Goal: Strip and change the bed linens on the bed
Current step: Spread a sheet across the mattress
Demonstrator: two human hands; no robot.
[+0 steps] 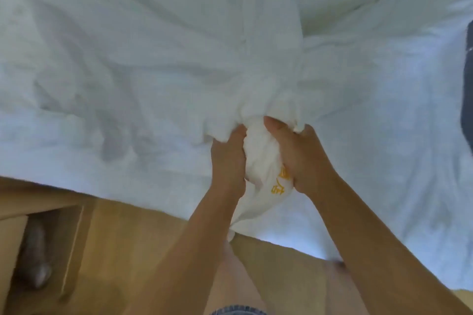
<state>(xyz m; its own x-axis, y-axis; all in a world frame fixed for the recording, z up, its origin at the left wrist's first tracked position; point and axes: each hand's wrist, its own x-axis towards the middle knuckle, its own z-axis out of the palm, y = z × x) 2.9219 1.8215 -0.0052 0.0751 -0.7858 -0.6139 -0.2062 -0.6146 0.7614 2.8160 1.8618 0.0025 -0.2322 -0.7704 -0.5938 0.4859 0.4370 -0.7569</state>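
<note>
A wrinkled white duvet cover (158, 54) is spread over the bed and fills most of the view. Near the bed's near edge a bunched wad of the white cloth (258, 151) with yellow printed characters rises between my hands. My left hand (227, 161) grips the wad from the left, fingers tucked into the folds. My right hand (297, 156) grips it from the right, thumb on top. A second white layer (384, 20) lies folded at the upper right.
Wooden floor (122, 250) runs along the bed's near side. A wooden nightstand or frame (38, 238) with a dark opening sits at the lower left. A dark object (467, 84) pokes in at the right edge. My legs show at the bottom.
</note>
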